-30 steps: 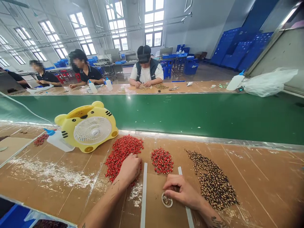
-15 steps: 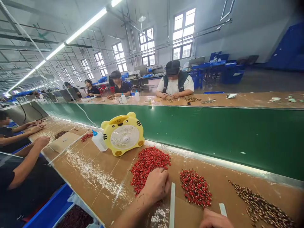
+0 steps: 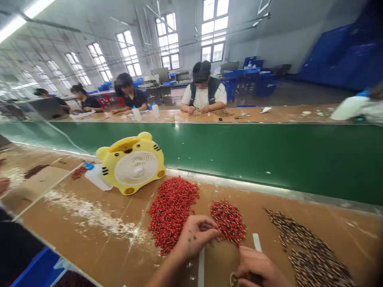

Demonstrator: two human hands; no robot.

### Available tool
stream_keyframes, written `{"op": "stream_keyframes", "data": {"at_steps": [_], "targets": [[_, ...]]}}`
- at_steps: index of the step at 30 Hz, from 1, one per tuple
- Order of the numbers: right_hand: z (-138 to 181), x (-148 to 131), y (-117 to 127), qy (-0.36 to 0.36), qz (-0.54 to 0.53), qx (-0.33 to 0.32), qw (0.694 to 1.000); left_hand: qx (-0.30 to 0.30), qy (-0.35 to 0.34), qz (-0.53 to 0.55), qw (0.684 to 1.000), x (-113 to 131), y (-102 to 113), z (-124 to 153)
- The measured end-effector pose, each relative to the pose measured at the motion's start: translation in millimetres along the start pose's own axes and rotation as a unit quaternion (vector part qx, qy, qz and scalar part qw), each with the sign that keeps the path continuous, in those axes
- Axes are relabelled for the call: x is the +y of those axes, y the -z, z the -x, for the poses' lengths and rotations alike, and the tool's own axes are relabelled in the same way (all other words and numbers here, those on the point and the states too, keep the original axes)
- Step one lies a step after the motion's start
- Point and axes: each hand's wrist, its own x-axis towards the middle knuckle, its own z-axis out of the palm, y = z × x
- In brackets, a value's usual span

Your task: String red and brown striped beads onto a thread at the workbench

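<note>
The left hand (image 3: 193, 238), fingertips pinched, should probably take single pieces from the small red pile (image 3: 229, 220) at its two o'clock, while the right hand (image 3: 259, 268) clasps a cup (image 3: 233, 280).

- I see a long brown cardboard-covered worktop (image 3: 89, 239) under glossy tape, edged at the far side by a green conveyor belt (image 3: 239, 151).
- A yellow tiger-shaped plastic fan (image 3: 131, 163) stands near the belt.
- A white squeeze bottle with a blue cap (image 3: 95, 177) lies just beside the fan.
- A large heap of small red pieces (image 3: 173, 207) sits in the middle, with a smaller red heap (image 3: 229, 219) close to its right.
- A spread of dark brown and pale pieces (image 3: 311, 251) lies further right.
- Two white strips (image 3: 256, 242) and a smear of white powder (image 3: 89, 215) mark the surface.
</note>
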Motion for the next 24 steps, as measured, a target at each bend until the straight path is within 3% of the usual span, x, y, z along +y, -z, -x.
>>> {"op": "stream_keyframes", "data": {"at_steps": [3, 8, 17, 24], "targets": [[1, -11, 4, 0.007, 0.028, -0.009, 1.000, -0.015, 0.052, 0.112, 0.992, -12, 0, -3], [-2, -17, 4, 0.014, 0.031, 0.012, 0.999, -0.038, 0.075, 0.181, 0.980, -25, -1, 0], [-2, -12, 1, 0.033, 0.067, 0.061, 0.995, -0.011, 0.110, 0.212, 0.971, -31, -4, 3], [-1, -13, 0, 0.035, 0.074, 0.049, 0.995, 0.013, 0.135, 0.229, 0.964, -20, -6, 4]]}}
